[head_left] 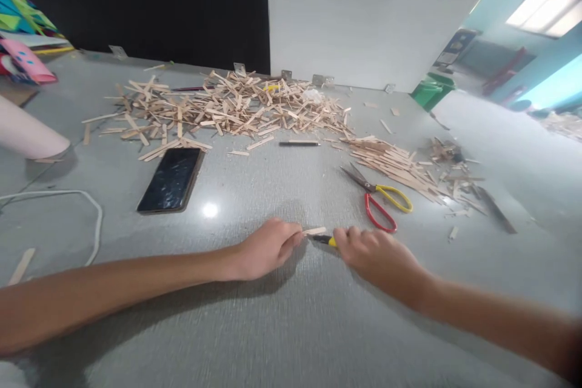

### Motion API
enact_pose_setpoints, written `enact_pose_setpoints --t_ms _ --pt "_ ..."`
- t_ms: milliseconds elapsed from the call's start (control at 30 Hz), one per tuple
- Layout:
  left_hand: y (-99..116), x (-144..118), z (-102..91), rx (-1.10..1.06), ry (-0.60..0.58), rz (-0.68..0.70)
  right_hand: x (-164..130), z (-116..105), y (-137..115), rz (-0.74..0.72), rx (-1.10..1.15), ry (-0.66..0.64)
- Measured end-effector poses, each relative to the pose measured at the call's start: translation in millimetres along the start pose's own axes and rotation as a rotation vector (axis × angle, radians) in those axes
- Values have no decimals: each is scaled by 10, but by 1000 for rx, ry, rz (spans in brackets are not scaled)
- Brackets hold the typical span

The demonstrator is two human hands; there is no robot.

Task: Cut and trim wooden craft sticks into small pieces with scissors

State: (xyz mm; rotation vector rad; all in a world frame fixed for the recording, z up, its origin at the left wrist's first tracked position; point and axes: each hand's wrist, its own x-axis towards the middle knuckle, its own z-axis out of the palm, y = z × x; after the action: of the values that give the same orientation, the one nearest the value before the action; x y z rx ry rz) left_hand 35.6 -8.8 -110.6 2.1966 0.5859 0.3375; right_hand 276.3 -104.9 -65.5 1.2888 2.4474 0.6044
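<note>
between both hands, a wooden stick (314,231) (knife (328,240) touching)

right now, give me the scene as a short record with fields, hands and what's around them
left hand: left hand pinches one end of a small wooden stick on the grey table
right hand: right hand grips a yellow-and-black tool, its tip at the stick
near right hand: scissors, red and yellow handles, lying flat
near left hand: phone, screen up, dark
far side: pile of wooden sticks; neater stack of sticks to its right
left edge: white cable
</note>
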Motion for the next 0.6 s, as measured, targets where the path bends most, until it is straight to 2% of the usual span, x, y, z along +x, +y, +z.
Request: enact_pose_setpoints --t_ms 100,300,467,600 --pt "-8 6 10 8 8 -7 19 81 55 -61 39 -3" --pt "-5 1 6 0 -1 8 -25 -17 -69 33 -24 1" --pt "-9 12 1 -21 12 -20 22 109 26 -10 -6 39" --pt "9 27 -41 -80 -39 -40 -52 140 7 19 -7 56"
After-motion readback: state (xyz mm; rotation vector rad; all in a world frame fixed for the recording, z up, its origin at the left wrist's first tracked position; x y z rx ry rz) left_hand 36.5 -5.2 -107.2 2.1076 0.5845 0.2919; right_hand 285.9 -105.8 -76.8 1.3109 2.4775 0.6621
